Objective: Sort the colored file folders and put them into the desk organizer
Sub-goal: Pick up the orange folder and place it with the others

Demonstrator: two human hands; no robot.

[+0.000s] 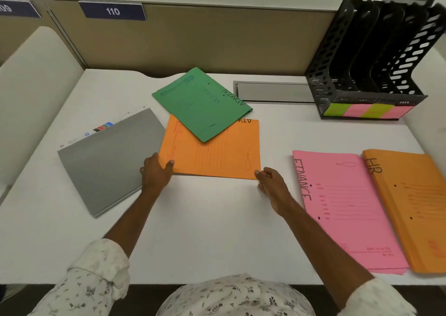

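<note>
Left hand [156, 172]: gripping the near-left corner of the flat orange paper folder [217, 156], thumb on top.
Right hand [271, 185]: fingertips pinching its near-right corner, likely squaring it for a lift.
Orange folder: lying between both hands, long axis running left-right, "ADMIN" edge pointing away.
Green paper folder [202, 103]: resting skewed on its far edge, beyond the hands.
Pink "FINANCE" folder [345, 209]: right of the right hand.
Black perforated plastic desk organizer [366, 57]: far right, slots standing empty.
</note>
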